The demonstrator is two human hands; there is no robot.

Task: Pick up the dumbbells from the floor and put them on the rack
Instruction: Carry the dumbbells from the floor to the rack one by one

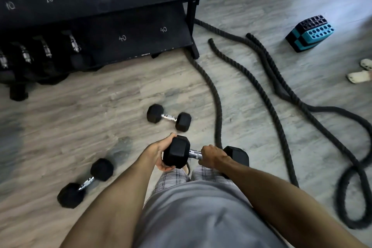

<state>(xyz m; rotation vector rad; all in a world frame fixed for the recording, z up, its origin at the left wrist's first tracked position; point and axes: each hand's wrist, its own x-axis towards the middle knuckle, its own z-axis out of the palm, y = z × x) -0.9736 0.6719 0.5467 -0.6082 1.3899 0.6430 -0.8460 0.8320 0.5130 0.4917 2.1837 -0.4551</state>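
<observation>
I hold a large black hex dumbbell (pixel 178 152) in front of my legs, above the floor. My left hand (pixel 162 152) cups its left head from the side and below. My right hand (pixel 212 156) is closed around the chrome handle, with the right head showing behind it. Two smaller black dumbbells lie on the wooden floor: one dumbbell (pixel 169 117) just ahead of my hands, another dumbbell (pixel 85 183) to my lower left. The black two-tier rack (pixel 128 26) stands at the upper left, marked 10, 15, 20 and 40, with several dumbbells on its lower left.
Thick black battle ropes (pixel 267 94) snake across the floor to the right of the rack and loop at the far right. A teal and black block (pixel 310 33) sits at the upper right. White objects (pixel 360 73) lie at the right edge.
</observation>
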